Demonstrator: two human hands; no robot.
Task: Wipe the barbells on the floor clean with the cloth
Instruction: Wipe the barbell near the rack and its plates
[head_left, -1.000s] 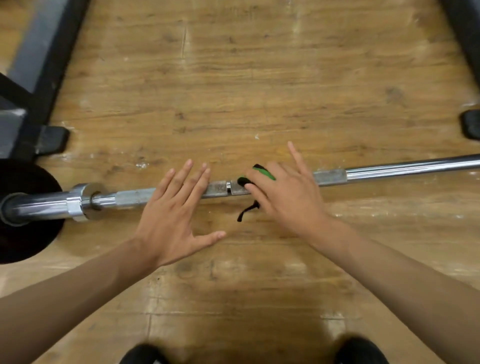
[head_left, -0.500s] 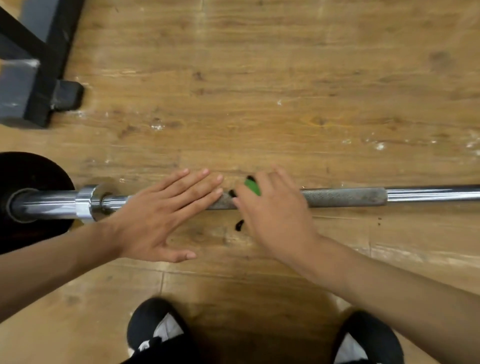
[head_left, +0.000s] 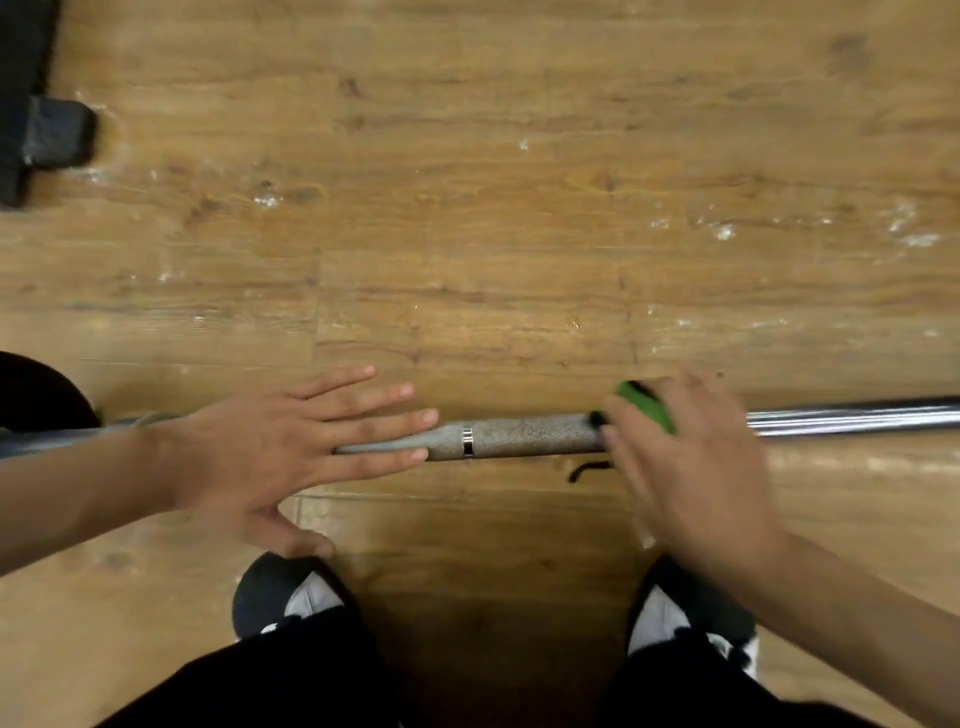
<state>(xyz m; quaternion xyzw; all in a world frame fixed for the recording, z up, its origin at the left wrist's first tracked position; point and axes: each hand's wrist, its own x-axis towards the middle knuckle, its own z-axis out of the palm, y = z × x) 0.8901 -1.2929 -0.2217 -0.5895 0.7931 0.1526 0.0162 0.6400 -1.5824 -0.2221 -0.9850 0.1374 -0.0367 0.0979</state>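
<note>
Lying left to right across the wooden floor, the barbell shows a grey knurled stretch with a thin bright ring between the two hands. A smooth chrome length runs off to the right edge. The left hand rests flat on the bar toward its left end — fingers straight and spread, thumb out to the near side, gripping nothing. The right hand sits farther right, where knurling meets chrome. It is motion-blurred, but its fingers appear to curl over the green cloth and press it onto the bar. A fold of cloth pokes out at the hand's far-left side, and a black cord trails from under the hand onto the floor just near of the bar. A dark weight plate sits at the left edge — beyond the left forearm.
</note>
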